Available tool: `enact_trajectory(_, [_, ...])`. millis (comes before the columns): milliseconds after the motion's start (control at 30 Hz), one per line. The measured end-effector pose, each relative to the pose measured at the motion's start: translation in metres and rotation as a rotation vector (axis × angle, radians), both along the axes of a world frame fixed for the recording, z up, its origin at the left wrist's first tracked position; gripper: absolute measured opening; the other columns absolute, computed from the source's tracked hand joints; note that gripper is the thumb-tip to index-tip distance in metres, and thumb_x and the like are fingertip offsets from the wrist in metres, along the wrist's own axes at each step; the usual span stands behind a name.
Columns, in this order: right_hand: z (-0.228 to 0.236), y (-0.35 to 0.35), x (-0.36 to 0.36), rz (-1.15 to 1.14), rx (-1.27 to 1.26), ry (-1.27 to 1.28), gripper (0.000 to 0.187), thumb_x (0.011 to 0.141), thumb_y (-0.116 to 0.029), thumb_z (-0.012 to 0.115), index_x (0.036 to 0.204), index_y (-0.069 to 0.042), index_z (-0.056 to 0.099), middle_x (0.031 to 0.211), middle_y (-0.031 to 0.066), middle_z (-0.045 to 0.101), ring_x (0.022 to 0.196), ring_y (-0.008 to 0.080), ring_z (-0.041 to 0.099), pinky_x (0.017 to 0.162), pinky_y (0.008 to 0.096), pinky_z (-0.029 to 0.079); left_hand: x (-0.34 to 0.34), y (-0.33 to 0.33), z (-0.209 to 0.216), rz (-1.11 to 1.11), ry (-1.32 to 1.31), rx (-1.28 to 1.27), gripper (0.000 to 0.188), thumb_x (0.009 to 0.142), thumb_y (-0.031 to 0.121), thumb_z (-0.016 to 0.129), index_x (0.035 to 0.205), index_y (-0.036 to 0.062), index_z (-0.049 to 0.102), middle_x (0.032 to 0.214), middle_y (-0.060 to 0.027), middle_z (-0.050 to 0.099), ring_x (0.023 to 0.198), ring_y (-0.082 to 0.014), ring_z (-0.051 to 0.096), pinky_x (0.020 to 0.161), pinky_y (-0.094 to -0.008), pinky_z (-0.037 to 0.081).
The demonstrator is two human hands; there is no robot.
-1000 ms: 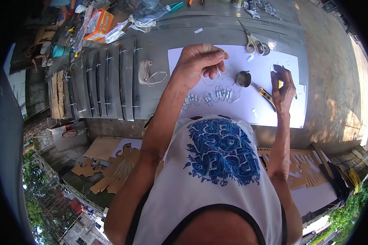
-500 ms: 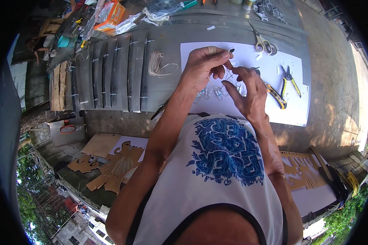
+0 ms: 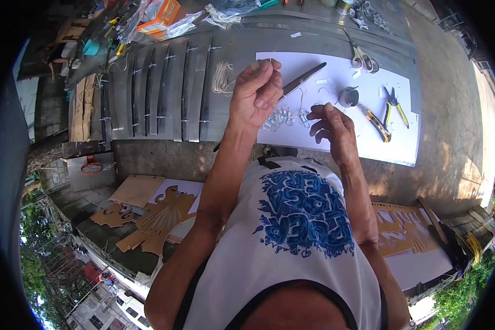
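My left hand (image 3: 256, 91) is raised over the left edge of the white sheet (image 3: 390, 146), its fingers pinched round a thin pale string (image 3: 270, 56). Behind that hand a long dark strip (image 3: 305, 76) runs at a slant over the sheet. My right hand (image 3: 335, 129) hovers to the right with fingers apart and nothing seen in them. Close to its fingertips is a small clear piece with a thin wire (image 3: 304, 117). More small clear wired pieces (image 3: 280, 118) lie in a cluster between the hands. A dark round roll (image 3: 348, 97) sits beyond my right hand.
Right of the sheet's middle lie yellow-and-black pliers (image 3: 396, 107), a yellow-and-black cutter (image 3: 377, 124) and scissors (image 3: 363, 59). A coil of pale cord (image 3: 221, 78) rests left of the sheet, near several metal strips (image 3: 179, 93). An orange box (image 3: 158, 16) stands at the back left.
My hands have separated: the right has drawn back, lower, and its fingers have spread. The left keeps its pinch, slightly to the left. The whole view has shifted a little.
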State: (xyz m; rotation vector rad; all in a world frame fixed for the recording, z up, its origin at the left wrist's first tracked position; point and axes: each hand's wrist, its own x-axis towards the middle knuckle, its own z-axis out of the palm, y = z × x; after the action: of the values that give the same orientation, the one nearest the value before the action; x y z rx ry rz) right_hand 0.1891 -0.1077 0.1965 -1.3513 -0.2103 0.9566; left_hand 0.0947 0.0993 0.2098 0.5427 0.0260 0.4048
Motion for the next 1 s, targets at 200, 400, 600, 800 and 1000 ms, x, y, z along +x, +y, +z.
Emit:
enact_trajectory(200, [-0.006,0.019,-0.012,0.137,0.267,0.229,0.024,0.093,-0.02,0.071,0.106,0.0,0.07,0.092,0.0103,0.072,0.069,0.014,0.063,0.057,0.0269,0.051,-0.009,-0.008,-0.019,-0.056,-0.019,-0.026,0.025,0.105,0.018,0.05,0.115,-0.0017,0.061,0.088,-0.0091,0.069,0.042,-0.0026,0.041,0.044,-0.021,0.034])
enact_trajectory(400, [-0.012,0.017,-0.018,0.093,0.134,0.071,0.012,0.09,-0.014,0.074,0.093,-0.002,0.074,0.08,0.0056,0.071,0.066,0.0104,0.061,0.061,0.026,0.049,-0.013,-0.029,-0.028,0.664,0.762,0.867,0.038,0.098,0.019,0.063,0.128,-0.0038,0.056,0.113,-0.0144,0.068,0.081,-0.0135,0.066,0.074,-0.0236,0.051])
enact_trajectory(600, [-0.023,0.0,-0.033,0.007,-0.112,-0.092,0.02,0.088,-0.02,0.076,0.094,-0.001,0.075,0.068,0.0014,0.066,0.058,0.0062,0.054,0.054,0.0231,0.044,-0.044,-0.058,-0.013,0.373,0.735,1.091,0.023,0.089,0.02,0.075,0.102,0.0017,0.074,0.084,-0.0069,0.072,0.073,-0.0125,0.066,0.063,-0.0268,0.05])
enact_trajectory(800, [-0.016,-0.009,-0.037,0.012,-0.187,-0.332,0.021,0.09,-0.021,0.074,0.097,-0.001,0.075,0.067,0.0014,0.066,0.059,0.0052,0.055,0.054,0.024,0.044,-0.035,-0.077,-0.026,0.09,0.651,0.794,0.022,0.092,0.013,0.073,0.107,-0.0031,0.072,0.095,-0.0065,0.071,0.085,-0.0115,0.066,0.077,-0.0243,0.055])
enact_trajectory(1000, [-0.005,-0.013,-0.033,0.097,-0.222,-0.381,0.022,0.089,-0.021,0.074,0.097,0.0,0.075,0.069,0.0047,0.069,0.062,0.0082,0.06,0.058,0.0262,0.048,-0.035,-0.089,-0.03,0.118,0.571,0.616,0.017,0.089,0.006,0.073,0.103,-0.0029,0.073,0.093,-0.006,0.069,0.087,-0.0123,0.064,0.082,-0.0263,0.054])
